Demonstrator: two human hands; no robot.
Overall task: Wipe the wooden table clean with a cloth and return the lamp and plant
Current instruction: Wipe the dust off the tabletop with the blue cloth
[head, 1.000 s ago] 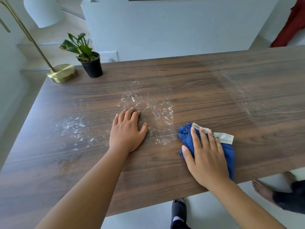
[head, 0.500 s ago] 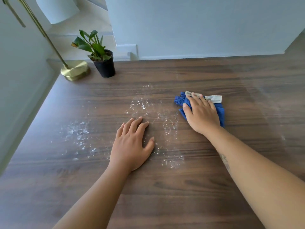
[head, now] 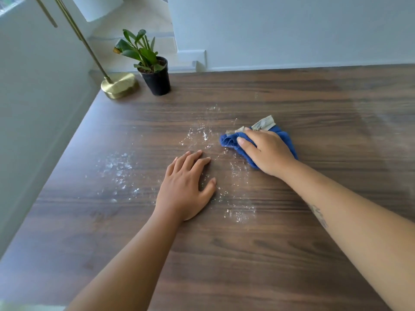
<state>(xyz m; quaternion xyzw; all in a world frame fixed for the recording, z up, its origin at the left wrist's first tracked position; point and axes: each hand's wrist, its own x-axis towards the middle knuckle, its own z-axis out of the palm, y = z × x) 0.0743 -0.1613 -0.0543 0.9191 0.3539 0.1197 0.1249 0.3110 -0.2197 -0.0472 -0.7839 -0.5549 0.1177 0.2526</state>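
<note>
A dark wooden table (head: pixel 269 254) fills the view. White powder (head: pixel 202 135) is scattered across its middle, with another patch (head: pixel 119 167) to the left. My right hand (head: pixel 267 151) presses a bunched blue cloth (head: pixel 229 140) with a pale label onto the table, right of the powder. My left hand (head: pixel 186 187) lies flat on the wood, fingers apart, holding nothing. In the far left corner stand a brass lamp (head: pixel 119 85) with a white shade and a small green plant in a black pot (head: pixel 157 79).
The table's left edge (head: pixel 62 158) runs along a pale wall. A white wall and baseboard (head: pixel 292 61) sit just behind the far edge. The right part of the table shows a faint wiped sheen.
My right hand slid the cloth away from the near edge to the table's middle, then left toward the powder, bunching it. My left hand stayed flat.
</note>
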